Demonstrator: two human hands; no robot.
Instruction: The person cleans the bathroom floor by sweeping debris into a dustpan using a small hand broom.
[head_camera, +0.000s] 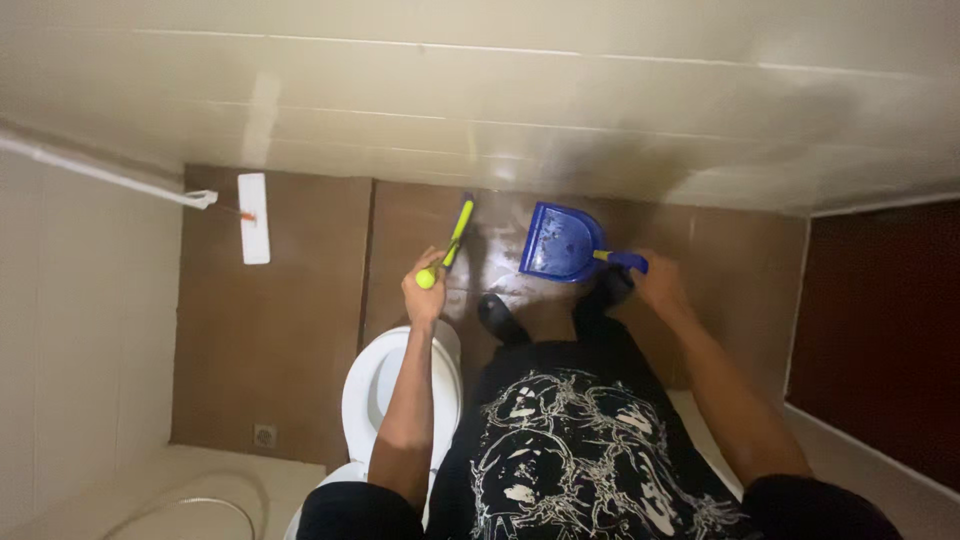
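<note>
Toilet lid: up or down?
Up: the toilet shows its open white bowl and rim below the left hand.

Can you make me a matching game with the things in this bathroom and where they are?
Things:
1. brush
2. blue dustpan
3. white flat mop
4. toilet

Places:
A. on the brown floor by the left wall
B. in the right hand
C. under the left arm
D. in the left hand

Pairs: 1-D, 2-B, 3-A, 4-C
</note>
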